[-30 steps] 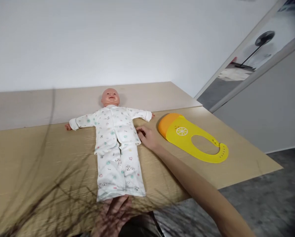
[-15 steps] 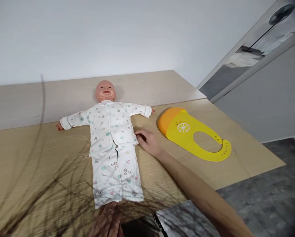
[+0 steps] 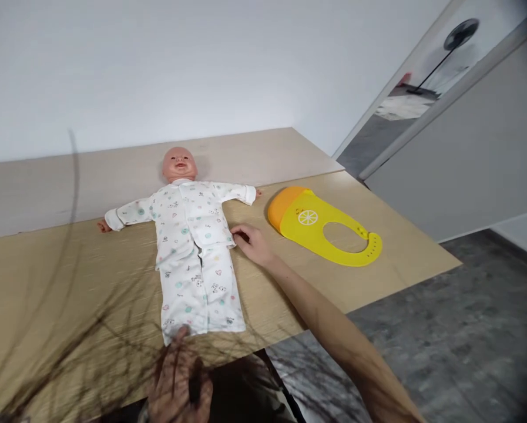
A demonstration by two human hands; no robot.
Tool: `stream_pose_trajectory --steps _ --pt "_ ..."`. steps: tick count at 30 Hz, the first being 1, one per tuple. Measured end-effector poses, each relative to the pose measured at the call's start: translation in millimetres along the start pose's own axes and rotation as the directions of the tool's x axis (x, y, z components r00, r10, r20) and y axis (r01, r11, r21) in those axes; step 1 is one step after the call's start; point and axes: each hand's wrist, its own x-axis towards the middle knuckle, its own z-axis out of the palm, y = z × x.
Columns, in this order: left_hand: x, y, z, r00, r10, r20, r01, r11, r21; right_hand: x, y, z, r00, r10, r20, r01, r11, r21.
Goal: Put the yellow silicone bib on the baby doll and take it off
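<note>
A baby doll point(image 3: 179, 163) lies on its back on the table, arms spread out. It wears a white printed baby shirt point(image 3: 190, 214) and matching trousers point(image 3: 201, 294). My right hand point(image 3: 252, 244) is at the shirt's lower side edge, thumb and forefinger closed on the cloth. My left hand point(image 3: 177, 376) rests at the end of the trouser legs with its fingers stretched out, partly covered by blurred dark hair strands. A yellow silicone bib point(image 3: 302, 235) with an orange pocket lies beside the doll, to the right of my right hand.
The wooden table point(image 3: 404, 258) ends at a right edge over a grey floor point(image 3: 422, 329). A pale board point(image 3: 263, 155) runs along the back by the white wall point(image 3: 157, 70). On the far right a black fan point(image 3: 461, 34) shows beyond a grey partition point(image 3: 479, 147).
The view has shifted, so the doll and bib sit further left. My left hand has come up to the trouser hem with its fingers showing. My right hand stays at the shirt's edge.
</note>
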Motion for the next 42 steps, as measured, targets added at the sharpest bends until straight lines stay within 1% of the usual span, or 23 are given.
stream_pose_trajectory --steps 3,5,7,10,14,20,22,24,26,28,30,31,33,35,36,38,39,42 --pt "9 7 0.7 0.988 0.048 -0.147 -0.044 0.999 0.025 -19 -8 0 1.000 0.023 -0.015 -0.023 1.000 -0.006" --pt "12 9 0.1 0.973 0.105 -0.203 -0.101 0.994 0.034 -37 -12 1 0.999 0.023 -0.049 -0.024 1.000 -0.021" --pt "13 8 -0.5 0.961 0.159 -0.227 -0.152 0.987 0.048 -56 -15 3 0.995 0.008 -0.095 -0.010 1.000 -0.027" --pt "11 7 1.0 0.959 0.180 -0.220 -0.168 0.983 0.070 -82 -18 7 0.989 -0.006 -0.147 -0.001 0.999 -0.048" --pt "8 5 8.1 0.967 0.157 -0.198 -0.139 0.985 0.105 -105 -23 12 0.985 -0.004 -0.172 -0.009 0.997 -0.073" --pt "20 2 15.3 0.989 0.052 -0.137 -0.024 0.980 0.196 -116 -28 17 0.974 -0.019 -0.225 0.013 1.000 -0.028" --pt "25 2 15.2 0.989 0.049 -0.139 -0.017 0.975 0.222 -117 -29 18 0.966 -0.025 -0.256 0.022 1.000 -0.016" --pt "27 4 14.8 0.983 0.060 -0.173 -0.019 0.973 0.230 -122 -33 18 0.956 -0.034 -0.292 0.035 0.999 -0.001" --pt "27 5 14.8 0.968 0.072 -0.239 -0.017 0.974 0.226 -132 -38 22 0.932 -0.045 -0.361 0.051 0.999 0.008" --pt "26 5 15.3 0.955 0.091 -0.281 -0.028 0.975 0.221 -147 -47 30 0.883 -0.060 -0.466 0.072 0.997 0.009" --pt "25 4 16.0 0.956 0.115 -0.270 -0.052 0.972 0.231 -168 -56 45 0.824 -0.119 -0.554 0.135 0.991 -0.011" --pt "25 4 16.0 0.960 0.117 -0.255 -0.055 0.969 0.239 -179 -61 54 0.803 -0.178 -0.569 0.192 0.981 -0.036" --pt "26 4 14.9 0.969 0.100 -0.225 -0.040 0.966 0.255 -198 -70 72 0.769 -0.343 -0.540 0.336 0.935 -0.115" --pt "28 7 11.3 0.980 0.061 -0.191 -0.010 0.966 0.258 -212 -74 87 0.771 -0.455 -0.446 0.417 0.890 -0.187" --pt "30 9 8.6 0.986 0.044 -0.163 -0.001 0.967 0.257 -217 -75 93 0.785 -0.484 -0.387 0.435 0.875 -0.213" --pt "36 13 1.9 0.996 -0.002 -0.084 0.024 0.964 0.264 -220 -74 101 0.826 -0.494 -0.271 0.435 0.865 -0.250" --pt "38 15 -1.6 0.999 -0.029 -0.043 0.040 0.962 0.271 -220 -73 104 0.850 -0.477 -0.223 0.416 0.868 -0.273" --pt "45 17 -9.9 0.994 -0.096 0.048 0.079 0.954 0.289 -217 -67 112 0.927 -0.358 -0.109 0.295 0.878 -0.377"
